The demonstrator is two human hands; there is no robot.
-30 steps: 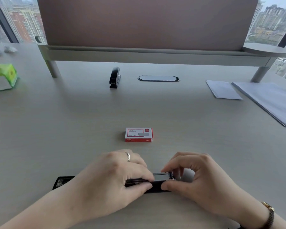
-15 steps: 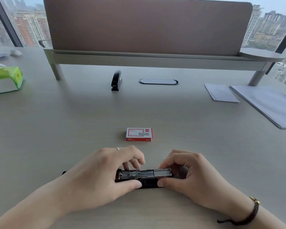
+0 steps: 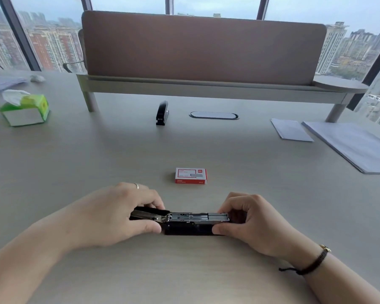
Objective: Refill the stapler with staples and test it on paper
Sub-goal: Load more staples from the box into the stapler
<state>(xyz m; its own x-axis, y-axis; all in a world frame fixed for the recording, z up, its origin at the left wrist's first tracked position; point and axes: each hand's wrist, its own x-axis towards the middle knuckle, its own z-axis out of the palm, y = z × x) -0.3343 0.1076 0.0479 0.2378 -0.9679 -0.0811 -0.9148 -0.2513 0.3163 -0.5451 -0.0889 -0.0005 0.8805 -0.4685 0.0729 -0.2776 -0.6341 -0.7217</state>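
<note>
- The stapler (image 3: 191, 221) is lying opened on the tabletop (image 3: 97, 161) at the near edge, its metal staple channel facing up.
- The left hand (image 3: 114, 213) is grasping the stapler's left end, thumb in front, fingers curled over the top.
- The right hand (image 3: 250, 222) is pinching the stapler's right end between thumb and curled fingers.
- The staple box (image 3: 190, 175) is resting closed at 12 o'clock from the stapler, apart from both hands.
- A second stapler (image 3: 162, 113) is standing farther out at 12 o'clock.
- Paper sheets (image 3: 351, 145) are lying at 2 o'clock; a tissue box (image 3: 26, 110) is sitting at 10 o'clock.
</note>
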